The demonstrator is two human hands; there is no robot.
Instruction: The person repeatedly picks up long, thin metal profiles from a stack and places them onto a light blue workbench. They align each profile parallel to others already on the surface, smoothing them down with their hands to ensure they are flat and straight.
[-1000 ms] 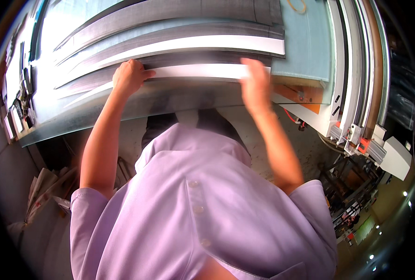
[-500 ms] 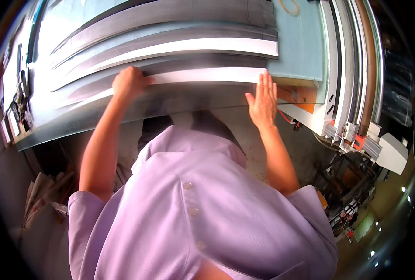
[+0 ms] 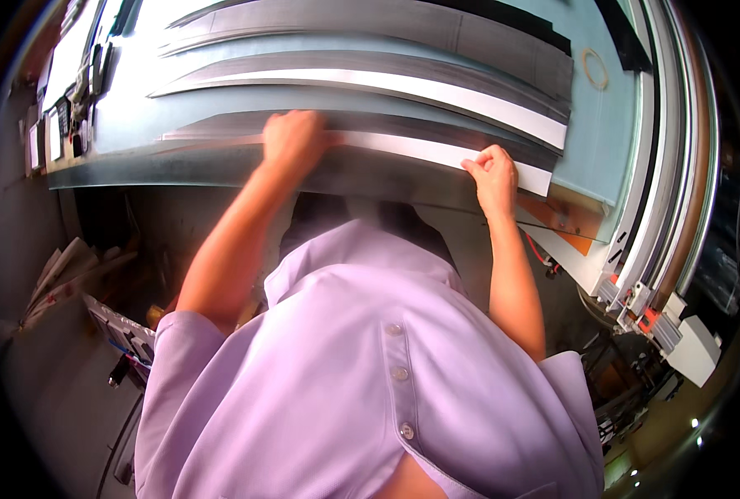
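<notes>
A long dark sheet (image 3: 229, 125) lies along the near edge of the glass-topped table, with a white strip (image 3: 411, 148) along its near side. My right hand (image 3: 496, 176) is closed at the strip's right part, thumb and fingertips pinching at the white strip. Farther left, my left hand (image 3: 293, 143) is curled into a fist over the same strip. It is slightly smeared, and what lies under its fingers is hidden.
Beyond lie another dark sheet with a white band (image 3: 470, 100) and a wide grey sheet (image 3: 420, 29). A yellowish ring (image 3: 594, 69) rests on the bluish glass (image 3: 590, 158). A metal rail (image 3: 678, 166) borders the right side. Small tools (image 3: 75, 116) sit at the left.
My right hand has gone from flat with straight fingers to a pinch at the strip. My left hand stays curled. The whole view has shifted and tilted, so the sheets appear farther right.
</notes>
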